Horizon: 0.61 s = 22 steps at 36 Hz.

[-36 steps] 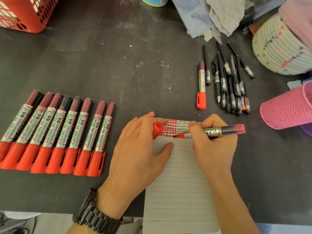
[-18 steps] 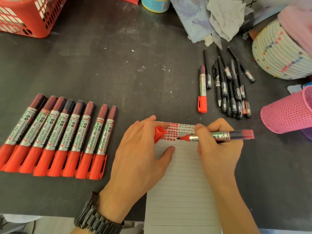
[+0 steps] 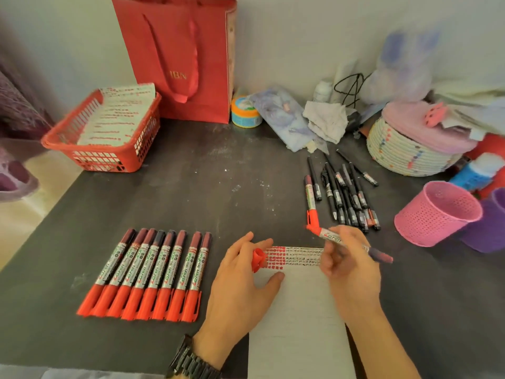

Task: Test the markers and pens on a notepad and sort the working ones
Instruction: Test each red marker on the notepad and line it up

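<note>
At the table's [image 3: 191, 187] front edge, right hand [image 3: 352, 272] is lifting its pinched marker [image 3: 332, 237] off the notepad [image 3: 297, 324], test apparently done; left hand [image 3: 240, 280] is pinching the cap [image 3: 257, 259].

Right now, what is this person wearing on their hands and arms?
The left hand and right hand are ungloved, and no sleeves show on either forearm. A black wristwatch with a chunky link band sits on the left wrist; the right wrist wears nothing.
</note>
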### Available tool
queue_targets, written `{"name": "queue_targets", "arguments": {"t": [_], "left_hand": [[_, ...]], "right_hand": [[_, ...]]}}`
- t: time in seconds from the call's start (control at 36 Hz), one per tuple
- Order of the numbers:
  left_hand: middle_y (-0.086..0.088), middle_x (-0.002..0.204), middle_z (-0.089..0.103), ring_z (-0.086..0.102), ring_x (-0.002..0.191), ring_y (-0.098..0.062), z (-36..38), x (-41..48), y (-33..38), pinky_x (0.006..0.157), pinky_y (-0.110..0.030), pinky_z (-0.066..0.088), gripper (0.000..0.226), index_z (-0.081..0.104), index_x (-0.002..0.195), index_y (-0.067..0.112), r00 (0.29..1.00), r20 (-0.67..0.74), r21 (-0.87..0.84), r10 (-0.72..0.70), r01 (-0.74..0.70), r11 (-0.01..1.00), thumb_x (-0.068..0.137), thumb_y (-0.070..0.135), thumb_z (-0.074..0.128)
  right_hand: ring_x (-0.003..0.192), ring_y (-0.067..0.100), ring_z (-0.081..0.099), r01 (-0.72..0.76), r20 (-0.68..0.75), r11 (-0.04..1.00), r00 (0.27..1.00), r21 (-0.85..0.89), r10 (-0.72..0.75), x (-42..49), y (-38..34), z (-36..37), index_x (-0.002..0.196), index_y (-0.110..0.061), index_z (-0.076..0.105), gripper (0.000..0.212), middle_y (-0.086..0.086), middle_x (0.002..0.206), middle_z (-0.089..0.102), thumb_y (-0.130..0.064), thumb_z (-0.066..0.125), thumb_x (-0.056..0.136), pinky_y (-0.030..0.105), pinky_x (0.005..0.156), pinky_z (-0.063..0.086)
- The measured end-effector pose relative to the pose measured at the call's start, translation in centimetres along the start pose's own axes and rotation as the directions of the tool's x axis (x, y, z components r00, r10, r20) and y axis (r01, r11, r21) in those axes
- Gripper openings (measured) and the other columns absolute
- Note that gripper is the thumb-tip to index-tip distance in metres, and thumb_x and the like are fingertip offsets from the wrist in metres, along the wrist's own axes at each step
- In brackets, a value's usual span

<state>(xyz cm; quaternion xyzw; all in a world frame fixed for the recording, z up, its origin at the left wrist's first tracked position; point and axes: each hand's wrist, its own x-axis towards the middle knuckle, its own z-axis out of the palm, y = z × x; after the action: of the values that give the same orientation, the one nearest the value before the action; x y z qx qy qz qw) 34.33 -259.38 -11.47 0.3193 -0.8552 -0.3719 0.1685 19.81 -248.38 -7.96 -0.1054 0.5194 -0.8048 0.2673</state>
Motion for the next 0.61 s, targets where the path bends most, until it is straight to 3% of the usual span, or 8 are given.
{"name": "queue_targets", "arguments": {"t": [0.08,0.14,0.19,0.31,0.39,0.47,0.61], "left_hand": [[0.029,0.112,0.053,0.05,0.113,0.004,-0.5,-0.2,0.2,0.085,-0.01,0.042,0.016,0.052,0.096,0.051,0.992,-0.116,-0.087,0.058,-0.068,0.994,0.084,0.053,0.063],[0.019,0.089,0.052,0.053,0.092,-0.006,-1.0,-0.4,0.4,0.073,-0.015,0.042,0.017,0.049,0.081,0.04,0.987,-0.145,-0.117,0.072,-0.089,0.989,0.088,0.053,0.057],[0.011,0.078,0.048,0.049,0.079,-0.01,-1.3,-0.7,0.7,0.067,-0.019,0.039,0.024,0.046,0.079,0.036,0.987,-0.131,-0.137,0.092,-0.11,0.985,0.09,0.057,0.049],[0.01,0.071,0.054,0.048,0.063,-0.007,-1.8,-1.2,1.5,0.061,-0.018,0.039,0.027,0.042,0.098,0.041,0.992,-0.032,-0.23,0.119,-0.123,0.965,0.089,0.066,0.041],[0.01,0.064,0.051,0.041,0.052,-0.007,-2.3,-1.3,2.3,0.053,-0.02,0.036,0.035,0.031,0.106,0.038,0.987,0.018,-0.285,0.161,-0.149,0.947,0.089,0.066,0.043],[0.011,0.063,0.049,0.038,0.051,-0.007,-3.1,-1.2,3.0,0.049,-0.021,0.034,0.036,0.031,0.104,0.036,0.975,0.046,-0.283,0.218,-0.197,0.939,0.089,0.066,0.044],[0.012,0.068,0.052,0.038,0.053,-0.006,-4.4,-1.2,3.3,0.05,-0.019,0.034,0.045,0.037,0.105,0.036,0.963,0.022,-0.278,0.269,-0.252,0.927,0.085,0.075,0.047]], "right_hand": [[0.047,0.016,0.044,-0.071,0.078,0.987,0.995,0.147,0.06,-1.2,-1.3,-0.6,0.101,-0.009,0.074,0.036,0.01,0.082,0.065,-0.037,0.064,0.08,0.024,0.041,0.036],[0.046,0.018,0.044,-0.106,0.1,0.979,0.991,0.175,0.089,-2.1,-2.2,-0.8,0.106,-0.007,0.075,0.05,0.013,0.087,0.069,-0.04,0.07,0.07,0.024,0.04,0.037],[0.045,0.018,0.043,-0.107,0.094,0.983,0.991,0.151,0.094,-2.9,-2.9,-1.0,0.103,-0.006,0.076,0.048,0.016,0.087,0.069,-0.039,0.071,0.068,0.024,0.039,0.038],[0.041,0.019,0.044,-0.085,0.025,0.988,0.996,0.126,0.083,-4.7,-3.9,-1.5,0.085,-0.014,0.073,0.019,0.021,0.081,0.07,-0.026,0.059,0.082,0.025,0.037,0.037],[0.035,0.019,0.04,-0.099,-0.054,0.99,0.993,0.098,0.105,-5.3,-4.4,-2.1,0.081,-0.012,0.063,0.019,0.024,0.075,0.07,-0.018,0.052,0.095,0.022,0.034,0.032],[0.03,0.018,0.038,-0.098,-0.098,0.992,0.99,0.079,0.106,-5.5,-5.3,-2.1,0.078,-0.009,0.062,0.018,0.024,0.071,0.07,-0.025,0.061,0.087,0.021,0.031,0.03],[0.03,0.015,0.04,-0.07,-0.11,0.996,0.991,0.053,0.076,-5.7,-5.7,-1.8,0.058,-0.021,0.068,0.021,0.021,0.068,0.07,-0.036,0.067,0.073,0.019,0.031,0.029]]}}
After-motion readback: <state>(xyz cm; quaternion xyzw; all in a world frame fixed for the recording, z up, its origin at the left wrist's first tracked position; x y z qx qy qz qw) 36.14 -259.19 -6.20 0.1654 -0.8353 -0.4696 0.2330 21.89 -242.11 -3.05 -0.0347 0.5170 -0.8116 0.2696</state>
